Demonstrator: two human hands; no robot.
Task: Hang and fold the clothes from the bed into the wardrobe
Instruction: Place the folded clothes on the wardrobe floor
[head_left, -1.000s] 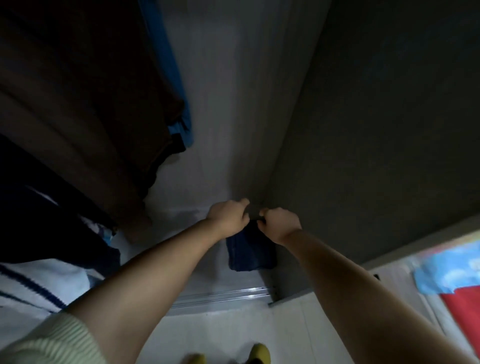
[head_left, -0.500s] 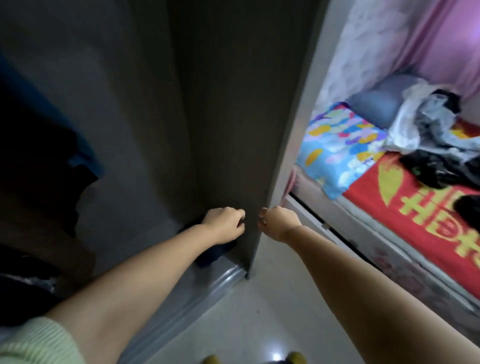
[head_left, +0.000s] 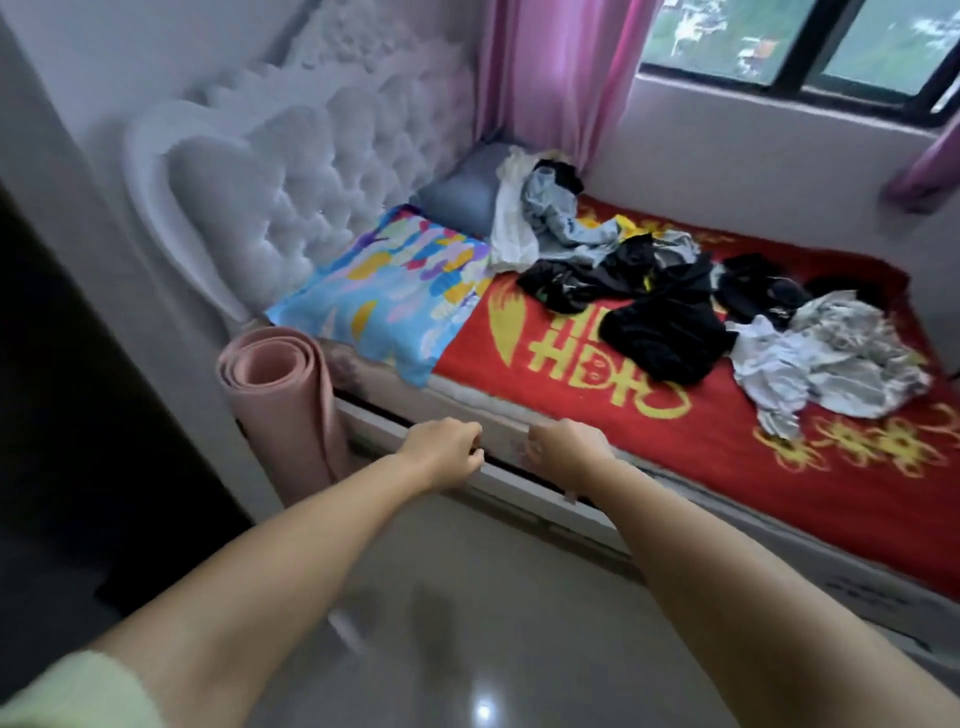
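Red bedspread (head_left: 613, 410) with yellow characters covers the bed (head_left: 524, 488); clothes (head_left: 660, 291) lie on it in a loose heap, black, grey and white pieces mixed, spreading from near the grey pillow (head_left: 462, 195) toward the right side. Patterned blue pillow (head_left: 389, 291) sits at the head end, against the white tufted headboard (head_left: 291, 176). Rolled pink mat (head_left: 283, 405) stands upright on the floor (head_left: 467, 623), beside the bed's corner.

Left hand (head_left: 444, 449) and right hand (head_left: 569, 449) both extended forward over the bed's near edge, side by side, a small gap between them. Grip state: fingers of both curled in, nothing visible in either. Neither hand touches the clothes; heap is well apart from them, further across the bed.

Dark wardrobe edge (head_left: 78, 441) at far left. Pink curtain (head_left: 550, 78) hangs beside the window (head_left: 800, 47).
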